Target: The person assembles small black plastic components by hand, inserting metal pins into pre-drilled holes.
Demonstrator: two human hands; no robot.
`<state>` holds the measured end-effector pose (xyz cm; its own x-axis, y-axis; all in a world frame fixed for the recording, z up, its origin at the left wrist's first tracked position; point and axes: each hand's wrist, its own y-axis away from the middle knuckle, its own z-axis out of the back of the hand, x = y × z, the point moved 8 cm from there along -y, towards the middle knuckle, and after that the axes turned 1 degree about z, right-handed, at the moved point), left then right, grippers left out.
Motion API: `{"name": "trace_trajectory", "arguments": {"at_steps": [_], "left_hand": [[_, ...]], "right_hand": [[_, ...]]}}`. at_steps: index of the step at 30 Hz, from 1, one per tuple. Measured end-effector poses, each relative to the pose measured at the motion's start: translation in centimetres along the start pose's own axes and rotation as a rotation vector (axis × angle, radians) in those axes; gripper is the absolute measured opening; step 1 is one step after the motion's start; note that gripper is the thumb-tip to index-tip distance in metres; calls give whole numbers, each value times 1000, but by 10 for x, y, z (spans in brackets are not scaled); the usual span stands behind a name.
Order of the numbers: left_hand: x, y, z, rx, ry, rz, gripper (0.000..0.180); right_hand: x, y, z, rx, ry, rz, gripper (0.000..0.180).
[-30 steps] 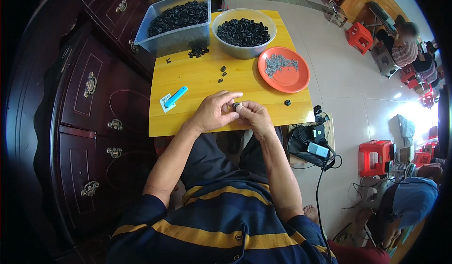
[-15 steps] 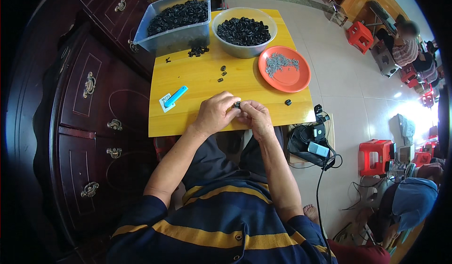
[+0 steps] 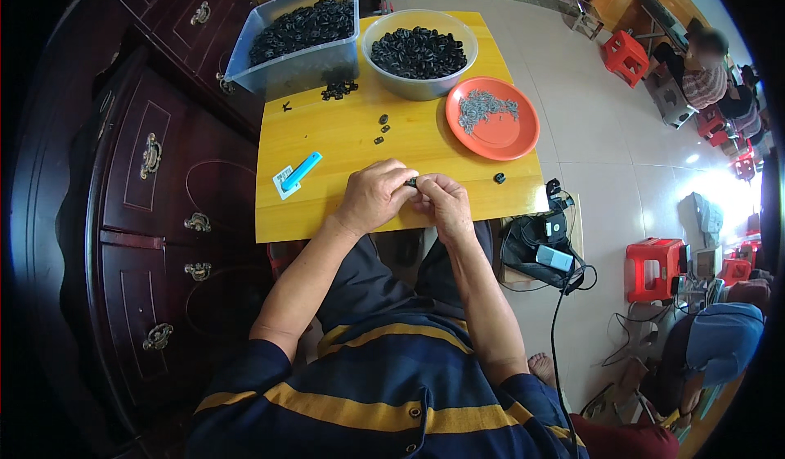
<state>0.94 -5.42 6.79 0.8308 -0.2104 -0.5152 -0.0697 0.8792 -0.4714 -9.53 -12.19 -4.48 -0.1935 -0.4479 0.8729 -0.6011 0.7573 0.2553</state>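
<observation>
**Now both hands are pinching one tiny black part at the table's near edge**

Left hand [image 3: 374,197] and right hand [image 3: 441,205] are meeting knuckle to knuckle, fingertips closing together on a small black part [image 3: 412,182] between them, forearms angling in from below. They are hovering over the near edge of the yellow table [image 3: 343,144]. Left of them, a blue tool [image 3: 299,173] is lying; farther off, an orange plate [image 3: 492,119], a grey bowl [image 3: 419,54] and a clear bin [image 3: 298,38] are sitting. Dark wooden drawers [image 3: 151,213] are lining the left; red stools [image 3: 656,267] are dotting the tiled floor at right.
</observation>
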Motion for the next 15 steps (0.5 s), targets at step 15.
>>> {"name": "trace_trajectory", "arguments": {"at_steps": [15], "left_hand": [[-3,-13,-4,4,295,142,24]], "right_hand": [[33,10,33,-70,215,182,20]]}}
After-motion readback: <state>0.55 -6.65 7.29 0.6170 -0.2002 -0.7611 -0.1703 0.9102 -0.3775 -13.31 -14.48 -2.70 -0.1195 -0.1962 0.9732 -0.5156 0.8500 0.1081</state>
